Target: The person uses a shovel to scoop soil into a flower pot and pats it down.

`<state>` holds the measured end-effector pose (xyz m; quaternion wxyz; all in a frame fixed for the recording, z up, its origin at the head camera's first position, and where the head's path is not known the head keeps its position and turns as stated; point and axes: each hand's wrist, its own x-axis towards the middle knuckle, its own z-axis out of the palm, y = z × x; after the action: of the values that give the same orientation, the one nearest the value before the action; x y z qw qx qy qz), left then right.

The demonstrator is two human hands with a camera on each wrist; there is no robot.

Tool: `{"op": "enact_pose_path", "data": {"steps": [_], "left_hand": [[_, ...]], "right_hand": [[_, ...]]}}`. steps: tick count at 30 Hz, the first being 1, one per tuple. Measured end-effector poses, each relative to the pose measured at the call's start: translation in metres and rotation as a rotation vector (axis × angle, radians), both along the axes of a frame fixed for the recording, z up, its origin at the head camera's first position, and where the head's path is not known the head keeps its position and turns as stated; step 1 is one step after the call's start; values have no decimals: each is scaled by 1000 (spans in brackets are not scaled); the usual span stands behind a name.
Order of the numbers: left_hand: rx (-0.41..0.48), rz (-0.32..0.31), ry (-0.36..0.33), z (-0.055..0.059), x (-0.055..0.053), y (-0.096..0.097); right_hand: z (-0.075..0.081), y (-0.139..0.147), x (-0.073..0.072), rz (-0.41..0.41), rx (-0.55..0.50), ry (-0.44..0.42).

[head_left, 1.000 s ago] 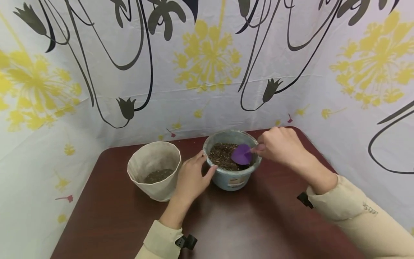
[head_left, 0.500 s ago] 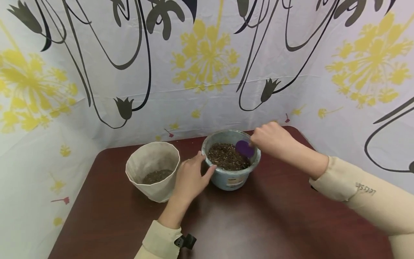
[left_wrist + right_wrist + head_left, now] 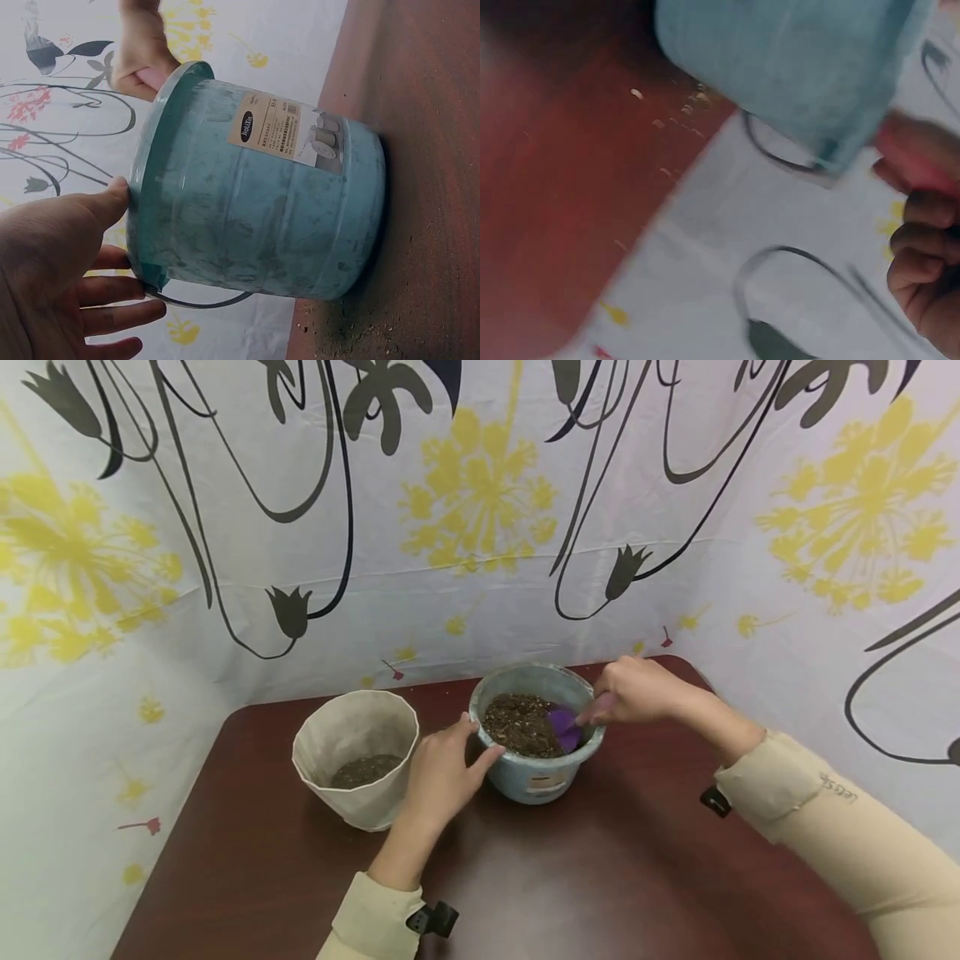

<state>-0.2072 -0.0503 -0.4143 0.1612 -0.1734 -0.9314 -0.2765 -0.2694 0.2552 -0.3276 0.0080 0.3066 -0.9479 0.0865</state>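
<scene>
The left hand (image 3: 442, 772) is spreading its fingers wide, with the thumb standing apart from the rest and its tip touching the rim of the blue bucket (image 3: 536, 783). Just past these fingertips, a dark wire handle (image 3: 210, 304) is hanging from the rim. Right of the left fingers, the right hand (image 3: 637, 689) is curling its own tightly around the pink handle of a purple scoop (image 3: 566, 728), above the bucket's right side. Ahead of the right fingers, the scoop's blade is resting in dark soil (image 3: 519, 722) inside the bucket. Below the left thumb, a printed label (image 3: 274, 127) is showing on the bucket's wall.

Just left of the left fingers, a white pot (image 3: 315, 752) is standing upright with a low layer of soil in its bottom; whether the knuckles are touching it, the views are not showing. Underneath both hands, the dark red table (image 3: 525, 893) is carrying bucket and pot, and small crumbs (image 3: 367, 337) are lying beside the bucket's base. Farthest from the fingers, behind the table, a white cloth (image 3: 472, 610) is displaying yellow and grey flowers.
</scene>
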Motion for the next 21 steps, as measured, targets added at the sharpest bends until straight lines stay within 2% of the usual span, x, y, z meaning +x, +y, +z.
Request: {"op": "enact_pose_path", "data": {"steps": [4,9,14,21], "left_hand": [[-11,8,15,0,0,1],[-10,14,21,-2,0,1],[-3,6,11,-5,0,3],[-6,16,61,-6,-2,1]], "right_hand": [[-10,6,-1,-8,-85,-63],[-16,8,-2,3,-128,-46],[-18,13,-4,26,-177,-82],[-31,10,-3,10,-286,-67]]}}
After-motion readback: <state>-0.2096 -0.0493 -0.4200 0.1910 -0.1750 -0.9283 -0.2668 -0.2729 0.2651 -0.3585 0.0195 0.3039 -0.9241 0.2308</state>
